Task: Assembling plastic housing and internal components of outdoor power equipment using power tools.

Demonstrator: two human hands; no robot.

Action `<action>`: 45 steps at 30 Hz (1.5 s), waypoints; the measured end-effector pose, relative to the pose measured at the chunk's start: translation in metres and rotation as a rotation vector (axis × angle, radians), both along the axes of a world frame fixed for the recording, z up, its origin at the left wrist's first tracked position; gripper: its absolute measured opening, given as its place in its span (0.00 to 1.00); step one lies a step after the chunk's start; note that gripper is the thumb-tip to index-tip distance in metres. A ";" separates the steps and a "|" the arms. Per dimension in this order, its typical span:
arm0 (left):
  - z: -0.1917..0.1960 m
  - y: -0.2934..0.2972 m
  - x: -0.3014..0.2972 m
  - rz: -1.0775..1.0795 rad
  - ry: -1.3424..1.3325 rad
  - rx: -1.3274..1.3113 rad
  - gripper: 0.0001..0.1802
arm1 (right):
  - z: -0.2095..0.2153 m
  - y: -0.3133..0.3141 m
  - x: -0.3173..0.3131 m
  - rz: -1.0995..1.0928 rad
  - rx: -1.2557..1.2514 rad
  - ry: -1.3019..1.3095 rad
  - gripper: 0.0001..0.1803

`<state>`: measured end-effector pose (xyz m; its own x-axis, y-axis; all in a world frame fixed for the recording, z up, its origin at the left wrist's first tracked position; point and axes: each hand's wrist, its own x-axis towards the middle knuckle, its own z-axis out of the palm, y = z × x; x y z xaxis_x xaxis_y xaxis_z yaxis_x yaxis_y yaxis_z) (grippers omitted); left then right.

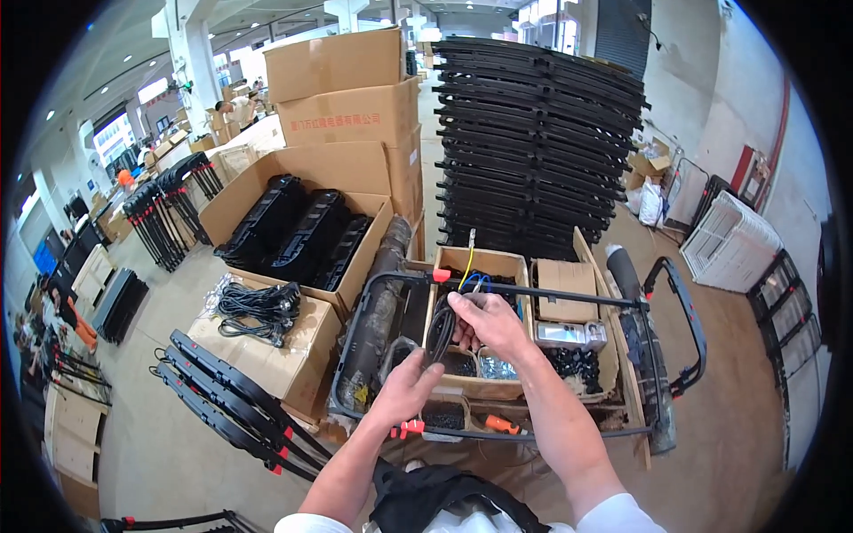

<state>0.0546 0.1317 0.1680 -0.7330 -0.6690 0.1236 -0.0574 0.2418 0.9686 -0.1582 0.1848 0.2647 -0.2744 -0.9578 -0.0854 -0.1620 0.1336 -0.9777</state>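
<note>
Head view looks down on a black tubular frame (pixel 533 298) lying across a work stand, with open cardboard trays (pixel 498 266) of small parts beneath it. Both hands meet just above the frame's middle. The right hand (pixel 487 322) has its fingers curled shut around a coiled black cable (pixel 439 333), pinching the upper part of the loop between thumb and forefingers. The left hand (pixel 407 389) comes up from below with its fingers bent toward the lower end of the same coil; whether they actually grip it or only steady it is hard to tell from here. The cable hangs between the two hands, over the middle tray and just inside the frame's front rail. To handle this well, I judge the coil should be kept gathered in the right hand while the left frees one end, so the loops do not spring open and snag on the frame tube or the red clips (pixel 407 428) at the near rail. A carton topped with more bundled black cables (pixel 258 306) sits to the left, well apart.
</note>
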 end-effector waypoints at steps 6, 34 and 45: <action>-0.016 0.042 -0.018 -0.090 0.025 0.459 0.21 | -0.058 0.026 -0.018 -0.326 -0.164 -0.125 0.23; -0.049 0.200 0.015 -0.322 -0.177 0.732 0.19 | -0.016 0.115 -0.082 -0.447 -0.382 -0.675 0.19; 0.073 0.140 0.065 0.350 0.101 -0.483 0.33 | -0.011 0.222 0.047 0.236 -0.134 -0.733 0.20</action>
<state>0.1197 0.2717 0.2405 -0.4480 -0.7192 0.5310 -0.1262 0.6389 0.7589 -0.1110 0.4072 0.2539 0.0201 -0.9987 -0.0458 0.5223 0.0496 -0.8513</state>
